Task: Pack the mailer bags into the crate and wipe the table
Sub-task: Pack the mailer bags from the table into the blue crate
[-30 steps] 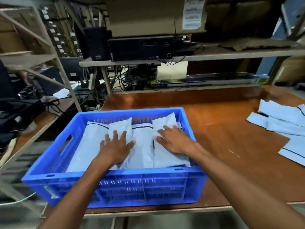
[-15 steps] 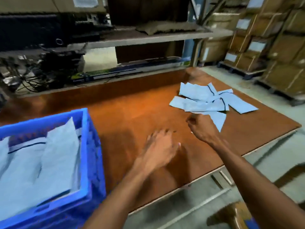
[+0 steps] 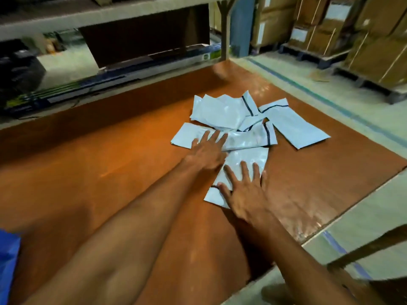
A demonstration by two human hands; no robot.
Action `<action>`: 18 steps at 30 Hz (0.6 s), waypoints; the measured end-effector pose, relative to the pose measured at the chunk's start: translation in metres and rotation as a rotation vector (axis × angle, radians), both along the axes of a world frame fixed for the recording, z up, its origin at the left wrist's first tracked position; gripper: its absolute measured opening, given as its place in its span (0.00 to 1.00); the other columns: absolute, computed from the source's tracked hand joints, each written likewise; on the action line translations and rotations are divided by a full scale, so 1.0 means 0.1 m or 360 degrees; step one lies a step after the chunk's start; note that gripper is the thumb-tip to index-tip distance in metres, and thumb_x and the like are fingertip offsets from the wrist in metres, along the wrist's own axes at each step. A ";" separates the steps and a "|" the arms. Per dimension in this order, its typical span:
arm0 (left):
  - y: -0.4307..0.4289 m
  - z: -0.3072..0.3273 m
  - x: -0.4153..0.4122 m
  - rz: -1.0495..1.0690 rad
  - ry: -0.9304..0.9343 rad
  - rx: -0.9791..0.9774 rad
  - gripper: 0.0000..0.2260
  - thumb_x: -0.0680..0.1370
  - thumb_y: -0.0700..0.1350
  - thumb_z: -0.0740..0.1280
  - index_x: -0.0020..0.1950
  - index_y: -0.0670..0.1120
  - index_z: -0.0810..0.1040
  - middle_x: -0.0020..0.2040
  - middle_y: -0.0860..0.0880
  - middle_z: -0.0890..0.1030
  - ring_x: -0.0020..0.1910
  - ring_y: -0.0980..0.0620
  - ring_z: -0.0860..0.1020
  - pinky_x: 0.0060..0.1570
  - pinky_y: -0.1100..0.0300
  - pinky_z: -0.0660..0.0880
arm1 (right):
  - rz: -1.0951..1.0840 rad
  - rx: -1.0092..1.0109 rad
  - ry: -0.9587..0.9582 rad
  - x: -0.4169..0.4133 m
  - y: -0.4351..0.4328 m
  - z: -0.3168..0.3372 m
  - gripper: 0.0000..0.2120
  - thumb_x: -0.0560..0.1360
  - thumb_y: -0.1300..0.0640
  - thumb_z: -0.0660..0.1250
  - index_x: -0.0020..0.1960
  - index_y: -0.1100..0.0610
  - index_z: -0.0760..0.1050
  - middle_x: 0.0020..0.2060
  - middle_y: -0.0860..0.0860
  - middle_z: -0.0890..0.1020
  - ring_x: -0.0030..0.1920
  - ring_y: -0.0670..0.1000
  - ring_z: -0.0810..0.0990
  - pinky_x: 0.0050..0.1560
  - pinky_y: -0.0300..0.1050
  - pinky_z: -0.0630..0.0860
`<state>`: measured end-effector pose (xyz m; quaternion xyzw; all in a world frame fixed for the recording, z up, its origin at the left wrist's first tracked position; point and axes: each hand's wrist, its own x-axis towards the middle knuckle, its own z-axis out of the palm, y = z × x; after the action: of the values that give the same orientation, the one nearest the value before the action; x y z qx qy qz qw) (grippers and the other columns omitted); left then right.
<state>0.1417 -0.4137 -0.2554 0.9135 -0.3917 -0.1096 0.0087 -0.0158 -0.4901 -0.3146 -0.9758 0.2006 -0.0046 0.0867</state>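
Observation:
Several pale grey mailer bags [image 3: 233,115] lie in a loose overlapping pile on the brown table [image 3: 99,150], towards its right end. My left hand [image 3: 207,150] lies flat with fingers spread on the near-left bag [image 3: 187,134] of the pile. My right hand [image 3: 244,190] lies flat, fingers spread, on the nearest bag [image 3: 248,159]. Neither hand grips anything. Only a corner of the blue crate [image 3: 8,265] shows at the bottom left edge; its inside is out of view.
A low shelf [image 3: 123,71] with long flat boxes runs behind the table's far edge. The table's right edge [image 3: 352,205] drops to a concrete floor. Stacked cardboard boxes on pallets [image 3: 352,36] stand at the far right. A wooden piece [image 3: 372,245] crosses the lower right.
My view swung right from the crate to the bag pile. Both hands left the bags in the crate, crossed the table and now rest flat on bags in the pile.

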 end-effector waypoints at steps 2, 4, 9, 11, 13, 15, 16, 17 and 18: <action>-0.04 -0.09 0.14 -0.0099 0.0009 0.0194 0.28 0.83 0.61 0.50 0.80 0.60 0.40 0.81 0.51 0.41 0.79 0.44 0.41 0.75 0.37 0.43 | 0.0018 -0.0048 -0.0039 -0.03 0.04 -0.06 0.31 0.78 0.31 0.35 0.79 0.39 0.43 0.80 0.54 0.47 0.78 0.62 0.40 0.74 0.64 0.38; 0.00 -0.14 0.17 -0.0128 0.0025 0.0308 0.28 0.83 0.61 0.48 0.79 0.61 0.38 0.81 0.52 0.40 0.80 0.44 0.43 0.74 0.35 0.46 | 0.0002 -0.0049 -0.0042 -0.02 0.04 -0.07 0.31 0.78 0.31 0.35 0.79 0.39 0.41 0.80 0.53 0.44 0.78 0.61 0.38 0.75 0.63 0.38; 0.44 -0.16 -0.13 0.0040 -0.0095 0.0276 0.27 0.82 0.63 0.45 0.80 0.60 0.42 0.81 0.51 0.50 0.78 0.41 0.55 0.73 0.37 0.55 | 0.0007 -0.0053 0.0025 0.01 0.04 -0.05 0.32 0.78 0.31 0.36 0.79 0.41 0.41 0.80 0.52 0.43 0.78 0.61 0.39 0.75 0.62 0.38; 0.78 -0.14 -0.40 0.0144 -0.0086 0.0297 0.28 0.82 0.63 0.46 0.80 0.58 0.43 0.81 0.50 0.53 0.77 0.39 0.56 0.73 0.37 0.56 | 0.0034 -0.0028 0.0091 -0.02 0.06 0.00 0.33 0.77 0.32 0.36 0.79 0.42 0.39 0.80 0.52 0.41 0.78 0.60 0.37 0.76 0.62 0.37; 1.16 -0.15 -0.72 0.0250 -0.0113 0.0292 0.28 0.82 0.64 0.46 0.80 0.57 0.46 0.80 0.48 0.56 0.76 0.39 0.59 0.71 0.38 0.59 | 0.0078 0.0005 0.0162 -0.08 0.12 0.04 0.33 0.77 0.32 0.36 0.79 0.43 0.38 0.79 0.52 0.39 0.78 0.59 0.35 0.76 0.62 0.37; 1.58 -0.16 -1.07 0.0360 -0.0165 0.0251 0.29 0.81 0.65 0.46 0.80 0.56 0.49 0.78 0.48 0.60 0.74 0.40 0.62 0.68 0.41 0.63 | 0.0172 0.0022 0.0203 -0.19 0.30 0.08 0.35 0.76 0.31 0.34 0.79 0.43 0.39 0.79 0.51 0.39 0.78 0.58 0.34 0.76 0.62 0.37; 1.79 -0.18 -1.23 0.0405 -0.0189 0.0254 0.29 0.81 0.65 0.45 0.80 0.55 0.49 0.78 0.48 0.61 0.73 0.41 0.63 0.67 0.41 0.65 | 0.0242 0.0033 0.0220 -0.27 0.43 0.11 0.36 0.75 0.30 0.32 0.79 0.43 0.39 0.79 0.51 0.39 0.78 0.57 0.34 0.76 0.62 0.38; 1.99 -0.21 -1.39 0.0456 -0.0200 0.0261 0.30 0.80 0.66 0.43 0.80 0.55 0.50 0.78 0.48 0.61 0.73 0.41 0.64 0.68 0.41 0.65 | 0.0331 0.0047 0.0231 -0.35 0.59 0.13 0.38 0.72 0.29 0.30 0.79 0.43 0.40 0.79 0.50 0.38 0.78 0.57 0.34 0.76 0.61 0.37; 2.18 -0.24 -1.54 0.0519 -0.0198 0.0267 0.32 0.79 0.66 0.41 0.80 0.54 0.52 0.78 0.48 0.62 0.73 0.42 0.65 0.68 0.41 0.64 | 0.0431 0.0063 0.0240 -0.44 0.75 0.16 0.41 0.70 0.28 0.28 0.79 0.42 0.40 0.79 0.49 0.37 0.78 0.56 0.33 0.76 0.60 0.37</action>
<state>-0.0125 -0.1960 -0.2791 0.9674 -0.2278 -0.0824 -0.0739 -0.0597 -0.4151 -0.2989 -0.9896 0.0732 0.0843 0.0904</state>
